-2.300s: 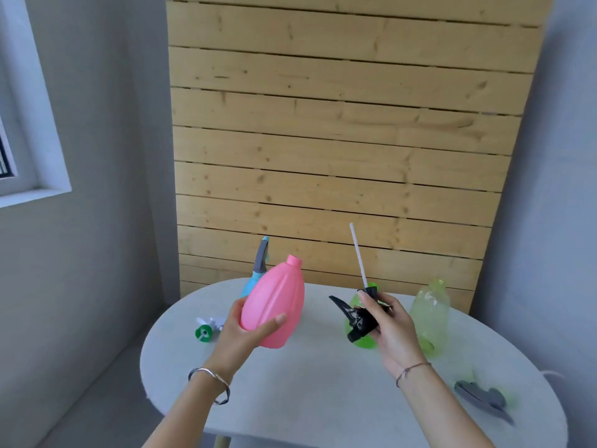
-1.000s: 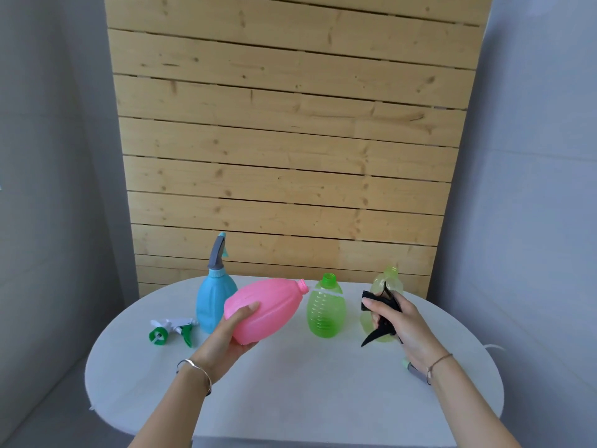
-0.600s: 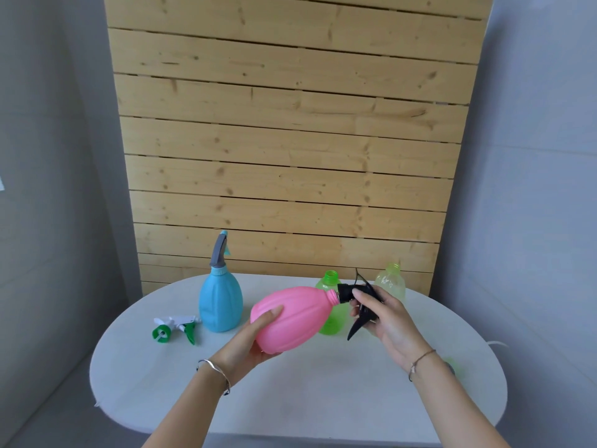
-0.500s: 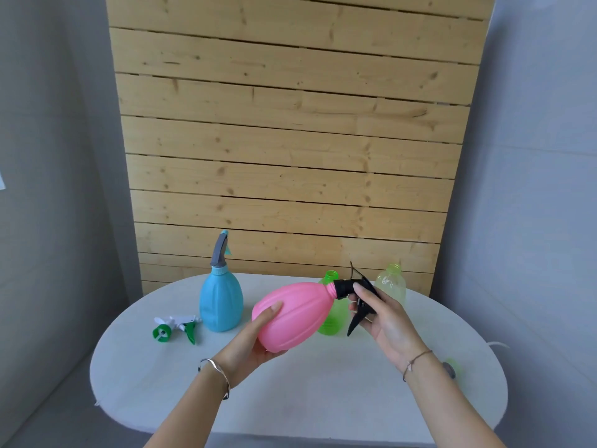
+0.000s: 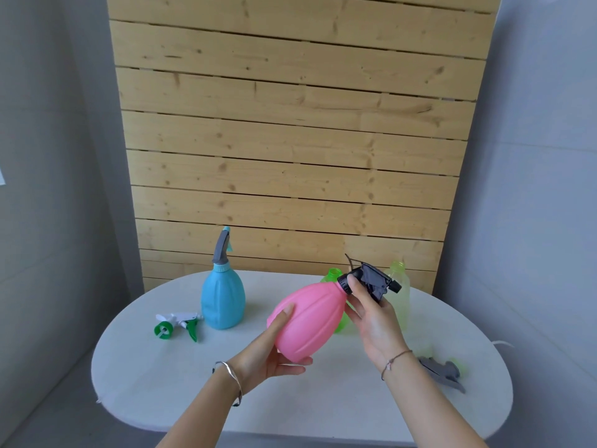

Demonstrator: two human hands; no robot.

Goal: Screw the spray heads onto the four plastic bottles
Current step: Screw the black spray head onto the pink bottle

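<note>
The left hand cups the base of the pink bottle, thumb up along its side and fingers curled underneath. The right hand pinches the black head at its collar, which sits on the bottle's neck. How far it is threaded on cannot be told. The pink bottle is held in the air at centre frame and tilted, with its neck pointing to the upper right. It is opaque, bulb-shaped and ribbed lengthwise.

There are four bottles. The green bottle and the clear bottle stand behind the hands, both open-necked and partly hidden. The blue bottle stands upright at centre left with a grey head on it.

There are four spray heads, two on bottles and two loose. The green-white head lies just left of the blue bottle. The loose grey head lies at lower right, beside the right wrist.

All of these rest on a white oval worktop. A wood panel stands behind it between grey walls.
</note>
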